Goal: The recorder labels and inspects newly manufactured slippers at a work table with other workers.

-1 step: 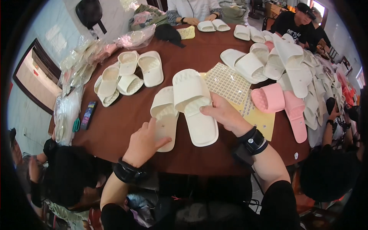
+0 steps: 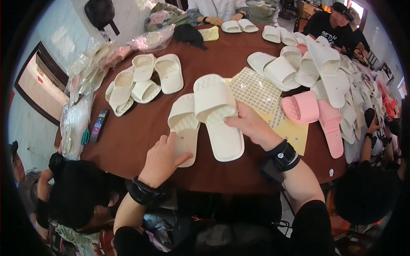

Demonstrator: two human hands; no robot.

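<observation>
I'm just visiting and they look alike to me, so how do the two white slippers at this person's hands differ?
The left slipper shows a small dark mark on its insole; the right slipper shows none in view. The right hand grips the right slipper by its edge, while the left hand has its thumb over the left slipper. The left slipper points nearly straight away; the right slipper's toe slants left. Both have broad straps.

Two hands (image 2: 157, 164) are at two white slippers (image 2: 225, 142).

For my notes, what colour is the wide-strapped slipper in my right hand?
The wide-strapped slipper is creamy white, clearest in the head view.
</observation>
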